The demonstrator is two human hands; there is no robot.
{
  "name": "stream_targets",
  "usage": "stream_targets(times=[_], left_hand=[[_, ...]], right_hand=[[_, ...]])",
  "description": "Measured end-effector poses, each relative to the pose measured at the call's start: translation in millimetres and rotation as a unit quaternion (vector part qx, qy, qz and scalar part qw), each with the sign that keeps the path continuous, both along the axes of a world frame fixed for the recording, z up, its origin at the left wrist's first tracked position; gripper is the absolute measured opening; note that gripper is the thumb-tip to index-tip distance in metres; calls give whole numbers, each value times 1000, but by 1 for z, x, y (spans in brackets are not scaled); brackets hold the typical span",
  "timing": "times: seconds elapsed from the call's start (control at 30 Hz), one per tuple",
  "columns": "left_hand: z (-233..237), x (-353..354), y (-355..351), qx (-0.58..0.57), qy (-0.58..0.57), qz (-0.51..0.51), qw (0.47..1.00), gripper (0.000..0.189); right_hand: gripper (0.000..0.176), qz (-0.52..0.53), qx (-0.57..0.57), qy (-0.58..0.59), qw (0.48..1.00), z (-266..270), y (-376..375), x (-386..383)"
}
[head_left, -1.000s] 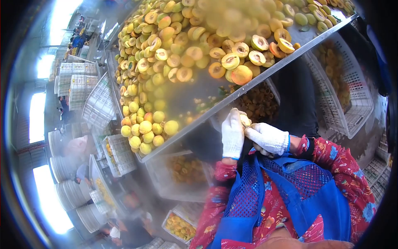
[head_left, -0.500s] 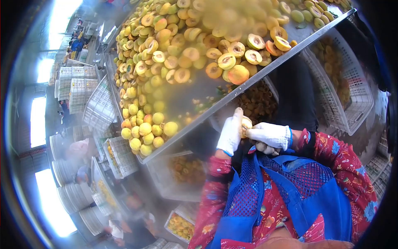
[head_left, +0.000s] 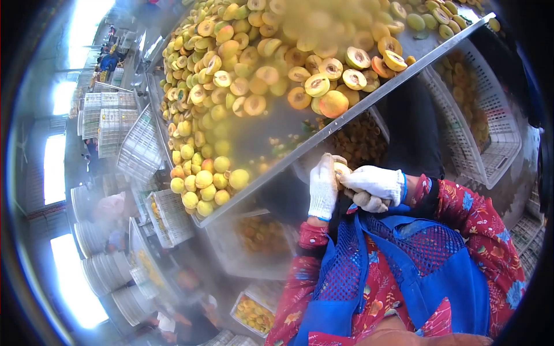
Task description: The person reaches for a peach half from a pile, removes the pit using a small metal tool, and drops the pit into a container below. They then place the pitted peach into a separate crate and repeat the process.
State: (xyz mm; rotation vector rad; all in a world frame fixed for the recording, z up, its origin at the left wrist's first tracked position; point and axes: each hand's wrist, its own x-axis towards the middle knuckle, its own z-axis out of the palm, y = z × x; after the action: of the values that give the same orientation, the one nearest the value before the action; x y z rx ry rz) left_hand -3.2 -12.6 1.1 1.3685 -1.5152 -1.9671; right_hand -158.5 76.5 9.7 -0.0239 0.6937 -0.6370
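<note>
My left hand (head_left: 324,187), in a white glove, is closed around a pale yellow peach half (head_left: 341,169) just in front of my body. My right hand (head_left: 375,185), gloved too, has its fingers pinched at the same fruit from the other side. Whether a tool or a pit is between the right fingers is hidden. Beyond the hands, a metal table (head_left: 271,124) carries a large heap of cut peach halves (head_left: 316,85). Whole yellow peaches (head_left: 203,179) lie at its near left corner.
The table's raised metal edge (head_left: 346,115) runs diagonally before me. Below it stand a crate of fruit pieces (head_left: 360,141), a white tub (head_left: 222,245) and a perforated crate (head_left: 499,124) at right. Stacked crates (head_left: 115,130) and people are at far left.
My left hand has turned, its fingers now curling over the top of the peach half. The right hand stays at the fruit with its fingers shifted slightly.
</note>
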Motion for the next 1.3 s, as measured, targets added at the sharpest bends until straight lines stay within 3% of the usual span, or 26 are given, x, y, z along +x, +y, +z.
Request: stream_targets(times=[0.13,0.2,0.3,0.4,0.5,0.57,0.67,0.7,0.8,0.93,1.07,1.1,1.2,1.3], left_hand=[[-3,-4,11,-146,24,6,989,48],[-3,-7,13,-171,22,25,985,48],[-3,-5,0,-63,-36,-69,995,48],[-10,-6,2,-54,-34,-46,997,48],[-5,-8,14,-109,43,16,993,49],[-3,-11,19,-120,53,44,990,50],[-8,-9,8,-136,-37,-57,988,50],[-15,-7,5,-64,-79,-91,991,51],[-19,-3,5,-123,-68,-101,985,50],[-14,-1,21,-167,31,6,985,41],[-11,-4,16,-229,-77,-69,968,43],[-16,-2,14,-131,-33,-49,990,44],[-17,-3,17,-113,85,5,990,45],[-21,-3,21,-99,130,28,986,44]], right_hand=[[40,-32,73,-257,963,-14,4,-9],[40,-30,85,-267,960,-17,4,-10],[41,-21,93,-268,959,-25,6,-9],[40,-39,99,-311,944,-32,9,-7],[40,-43,67,-399,913,-36,14,-8],[40,-51,75,-406,909,-38,16,-9],[40,-48,72,-352,932,-42,17,-8],[40,-43,71,-324,942,-43,18,-6],[40,-49,98,-370,923,-45,18,-3],[38,-65,83,-391,915,-37,21,-6],[38,-76,96,-408,905,-38,21,-5],[38,-81,96,-408,904,-36,21,-4],[40,-96,92,-417,899,-33,19,1],[42,-102,72,-450,884,-41,21,6]])
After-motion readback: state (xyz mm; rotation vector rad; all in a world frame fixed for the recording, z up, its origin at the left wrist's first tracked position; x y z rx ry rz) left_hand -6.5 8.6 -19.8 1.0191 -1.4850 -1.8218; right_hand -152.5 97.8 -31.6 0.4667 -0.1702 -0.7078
